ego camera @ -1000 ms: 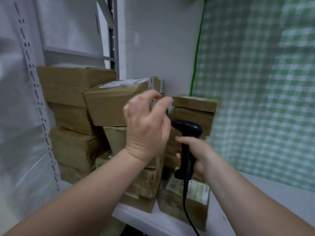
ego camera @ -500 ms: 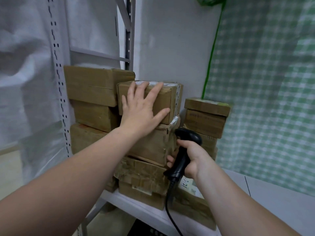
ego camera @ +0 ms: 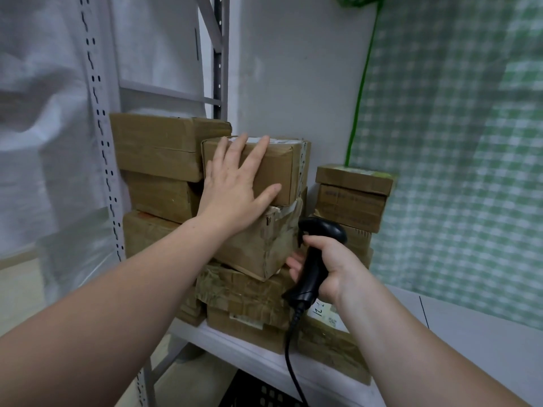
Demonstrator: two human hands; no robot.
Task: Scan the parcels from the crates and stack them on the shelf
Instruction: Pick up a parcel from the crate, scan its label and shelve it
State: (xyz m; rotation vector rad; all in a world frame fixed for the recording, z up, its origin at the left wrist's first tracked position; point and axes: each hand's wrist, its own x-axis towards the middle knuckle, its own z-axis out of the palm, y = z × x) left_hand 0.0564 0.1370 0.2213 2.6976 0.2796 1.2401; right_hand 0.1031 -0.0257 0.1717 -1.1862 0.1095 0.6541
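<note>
A brown cardboard parcel (ego camera: pixel 282 168) tops the middle stack on the white shelf (ego camera: pixel 252 358). My left hand (ego camera: pixel 235 186) lies flat against its front face, fingers straight and spread, thumb along the lower edge. My right hand (ego camera: pixel 329 265) grips a black barcode scanner (ego camera: pixel 316 259) by its handle just right of the middle stack, its cable hanging down past the shelf edge. A larger taped parcel (ego camera: pixel 264 245) sits directly under the top one.
More brown parcels stand stacked at the left (ego camera: pixel 158 148) and the right (ego camera: pixel 352 195). A perforated shelf upright (ego camera: pixel 100 127) rises at the left. A green checked curtain (ego camera: pixel 455 142) hangs to the right. A black crate (ego camera: pixel 264 395) shows below the shelf.
My left hand went from hovering in front of the parcel to lying flat on its front face. The parcel now sits squarely on the middle stack. The scanner hand barely moved.
</note>
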